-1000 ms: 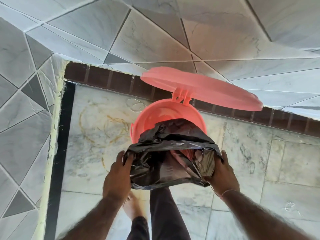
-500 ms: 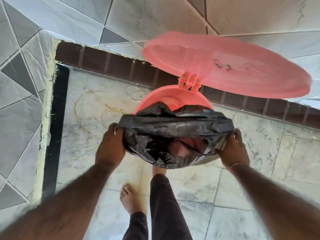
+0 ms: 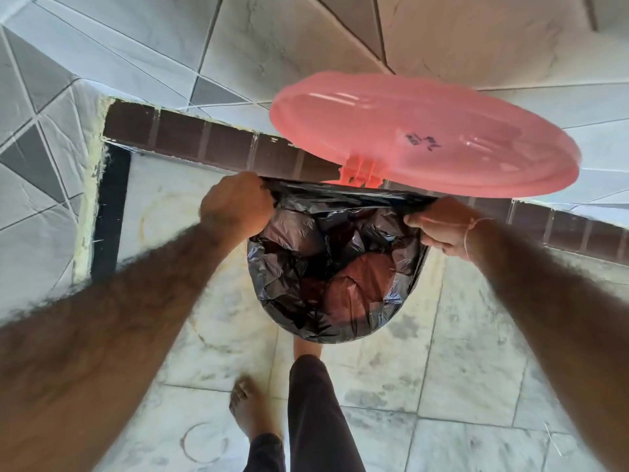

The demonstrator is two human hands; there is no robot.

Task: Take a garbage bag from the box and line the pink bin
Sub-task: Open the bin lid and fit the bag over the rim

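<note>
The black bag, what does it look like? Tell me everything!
The black bag is thin, shiny, crinkly plastic, and pink shows dimly through it. It sits open inside the pink bin, covering the near rim. The left hand and right hand grip its far edge, stretched taut just below the hinge of the raised pink lid.

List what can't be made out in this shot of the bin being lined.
Head view only:
- Bin body and rim: covered by the black bag.
- Hinge base: behind the bag's stretched edge.
- Marking on the lid: too small to read.
- Left hand and right hand fingertips: curled into the bag.
- Garbage bag box: out of frame.
</note>
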